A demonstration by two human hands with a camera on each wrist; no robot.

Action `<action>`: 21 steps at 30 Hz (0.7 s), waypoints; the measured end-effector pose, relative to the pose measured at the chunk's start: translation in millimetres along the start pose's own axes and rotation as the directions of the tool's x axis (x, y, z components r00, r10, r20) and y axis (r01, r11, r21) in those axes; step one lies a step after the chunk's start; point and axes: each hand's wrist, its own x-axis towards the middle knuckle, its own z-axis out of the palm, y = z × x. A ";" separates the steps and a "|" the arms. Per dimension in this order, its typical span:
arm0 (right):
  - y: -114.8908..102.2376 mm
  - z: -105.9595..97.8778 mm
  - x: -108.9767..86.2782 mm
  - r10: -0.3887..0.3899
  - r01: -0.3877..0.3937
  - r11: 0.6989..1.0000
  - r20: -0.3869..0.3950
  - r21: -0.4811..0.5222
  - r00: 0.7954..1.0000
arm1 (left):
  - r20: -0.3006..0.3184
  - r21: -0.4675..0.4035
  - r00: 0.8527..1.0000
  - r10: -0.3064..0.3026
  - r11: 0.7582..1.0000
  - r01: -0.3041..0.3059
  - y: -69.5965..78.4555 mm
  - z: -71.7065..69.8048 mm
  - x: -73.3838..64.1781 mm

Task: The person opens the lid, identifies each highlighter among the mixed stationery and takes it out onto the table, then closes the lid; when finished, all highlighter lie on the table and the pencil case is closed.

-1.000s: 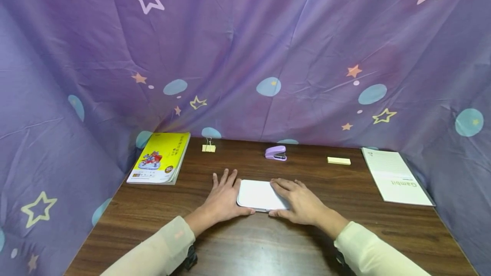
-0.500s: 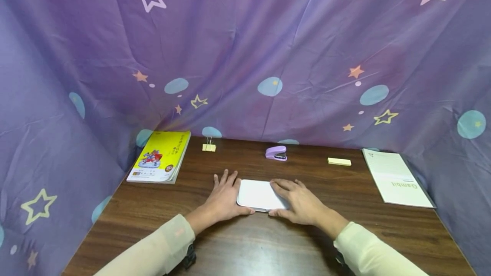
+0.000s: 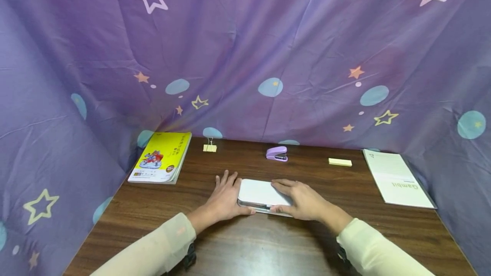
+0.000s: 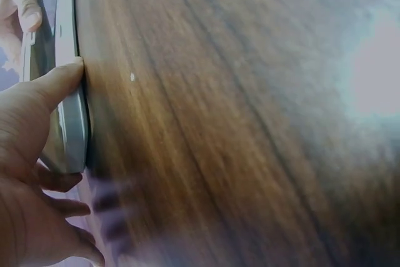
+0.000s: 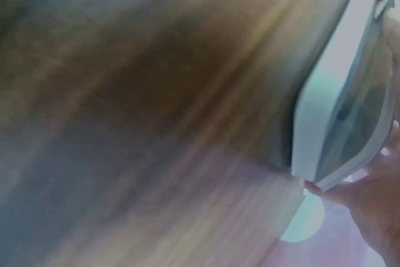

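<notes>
A white flat case lies near the middle of the table, its lid tilted up from the base along the near edge. In the right wrist view a dark gap shows between the pale base and the raised lid. My left hand holds the case's left end, thumb along the near edge and other fingers spread beyond the left side. In the left wrist view that thumb presses the side of the base. My right hand grips the lid at the right end, thumb at the near edge, fingers at the far edge.
Along the back stand a yellow-covered book, a binder clip with yellow paper, a purple stapler, a pale yellow sticky-note pad and an open notebook. A purple curtain surrounds the wooden table.
The case's lid has come up along its near edge, opening a gap over the base. My right hand has risen slightly with it; my left hand stays in place.
</notes>
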 end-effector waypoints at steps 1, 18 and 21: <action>0.6 -2.0 0.8 0.004 -0.004 1.000 0.013 0.021 1.000 | 0.001 -0.009 1.000 -0.001 1.000 0.001 0.1 -0.3 0.5; 17.1 -28.3 16.0 0.055 -0.110 0.918 0.154 0.380 0.987 | -0.071 -0.146 0.997 -0.003 0.989 -0.008 -1.3 2.9 0.1; 19.4 -26.8 15.6 0.100 -0.133 0.895 0.100 0.425 0.990 | -0.074 -0.139 0.997 -0.002 0.990 -0.009 -0.6 2.8 -0.7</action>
